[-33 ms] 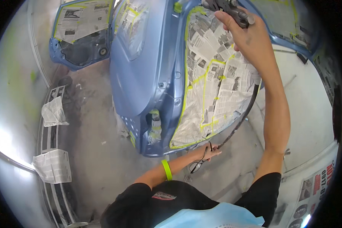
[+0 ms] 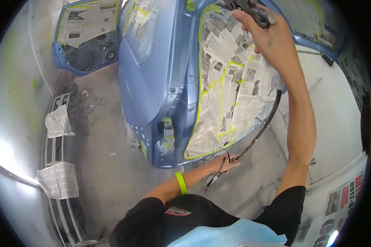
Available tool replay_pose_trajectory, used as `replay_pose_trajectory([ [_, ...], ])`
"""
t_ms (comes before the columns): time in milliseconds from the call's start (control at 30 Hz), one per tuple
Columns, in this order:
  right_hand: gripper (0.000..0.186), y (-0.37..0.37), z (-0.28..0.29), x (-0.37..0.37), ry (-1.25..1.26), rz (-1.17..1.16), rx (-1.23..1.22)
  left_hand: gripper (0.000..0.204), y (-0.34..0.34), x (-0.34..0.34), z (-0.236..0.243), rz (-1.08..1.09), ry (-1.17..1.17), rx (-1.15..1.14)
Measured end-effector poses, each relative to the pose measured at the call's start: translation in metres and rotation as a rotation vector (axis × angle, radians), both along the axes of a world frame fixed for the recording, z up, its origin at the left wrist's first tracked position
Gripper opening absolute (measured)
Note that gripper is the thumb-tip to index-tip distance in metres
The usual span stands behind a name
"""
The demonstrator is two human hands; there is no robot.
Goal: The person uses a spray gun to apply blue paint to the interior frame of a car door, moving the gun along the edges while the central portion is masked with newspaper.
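Note:
High at the top of the head view, my right hand [image 2: 272, 41] is wrapped round a dark spray gun [image 2: 251, 13] with a metal knob at its rear. From below its grip a dark air hose [image 2: 267, 119] curves down to my left hand [image 2: 231, 163], whose fingers close round it. A pair of thin-framed eyeglasses [image 2: 212, 179] overlaps the left hand; whether the fingers also hold them I cannot tell. Just beyond both hands stands a blue car body [image 2: 146, 90]. Its opening is covered with newspaper masking [image 2: 245, 92] edged in yellow-green tape.
A detached blue door [image 2: 86, 57], partly papered, stands at the far left. Along the left wall a slatted rack [image 2: 57, 150] carries newspaper sheets [image 2: 58, 180]. A printed banner [image 2: 338, 206] is at the lower right. A light-blue face mask [image 2: 231, 234] shows at the bottom edge.
The whole view has shifted very slightly. Both hands keep their holds on the spray gun and the hose.

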State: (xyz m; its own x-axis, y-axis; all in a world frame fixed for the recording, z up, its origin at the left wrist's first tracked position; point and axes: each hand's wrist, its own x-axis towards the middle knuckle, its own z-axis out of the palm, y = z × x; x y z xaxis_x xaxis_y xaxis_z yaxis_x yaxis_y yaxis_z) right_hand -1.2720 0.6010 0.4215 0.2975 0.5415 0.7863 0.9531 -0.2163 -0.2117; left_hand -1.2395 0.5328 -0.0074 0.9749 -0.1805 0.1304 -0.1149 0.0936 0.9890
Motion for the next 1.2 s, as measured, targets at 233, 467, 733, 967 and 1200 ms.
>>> replay_pose_trajectory([
  [233, 0.034, -0.032, -0.003, 0.02, -0.048, 0.044, 0.005, 0.04, -0.021, 0.002, 0.013, -0.069, 0.015, 0.2],
  [467, 0.036, -0.066, -0.018, -0.011, 0.115, -0.049, -0.261, 0.054, -0.04, 0.001, -0.002, -0.126, 0.036, 0.073],
  [733, 0.03, -0.107, -0.062, -0.012, 0.078, 0.092, -0.238, 0.057, -0.06, -0.005, -0.016, -0.214, 0.063, 0.11],
  [967, 0.039, -0.151, -0.097, -0.047, 0.673, -0.023, -0.838, 0.053, -0.088, -0.033, -0.054, -0.405, 0.125, 0.343],
  [1200, 0.036, -0.152, -0.08, -0.039, 0.307, -0.137, -0.299, 0.063, -0.101, -0.023, -0.063, -0.413, 0.094, 0.199],
])
